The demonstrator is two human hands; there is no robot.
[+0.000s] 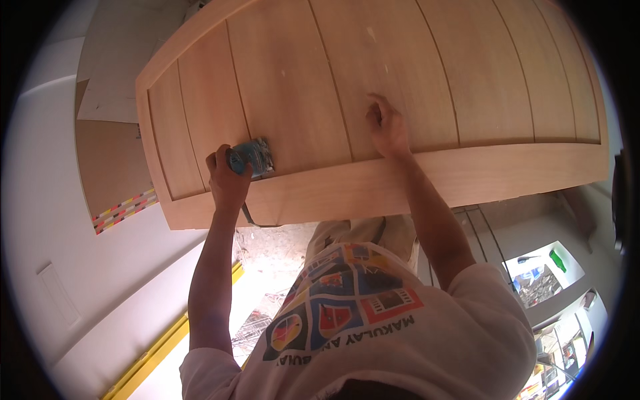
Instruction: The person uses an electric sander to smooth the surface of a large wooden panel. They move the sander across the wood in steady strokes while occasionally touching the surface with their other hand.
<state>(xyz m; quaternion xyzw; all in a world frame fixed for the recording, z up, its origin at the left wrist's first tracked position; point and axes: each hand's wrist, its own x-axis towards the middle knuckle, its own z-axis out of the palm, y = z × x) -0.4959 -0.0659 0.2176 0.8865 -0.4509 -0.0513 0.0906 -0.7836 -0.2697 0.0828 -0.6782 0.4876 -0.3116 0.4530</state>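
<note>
A wooden door panel point(400, 65) with grooved boards and a raised frame lies flat before me. My left hand point(231, 175) grips a teal electric palm sander point(252, 156), whose base rests on the boards close to the near frame rail point(310, 187). A dark cord hangs from the sander over the door's near edge. My right hand point(387, 125) is over the middle boards with fingers loosely curled and no tool in it; whether it touches the wood I cannot tell. Pale marks show on the boards beyond it.
Brown and pale boards point(112, 165) stand at the left by a white wall point(45, 190). A yellow strip point(155, 355) edges a bright opening at the lower left. Thin dark metal bars point(490, 235) are at the right, near a window-like opening point(542, 272).
</note>
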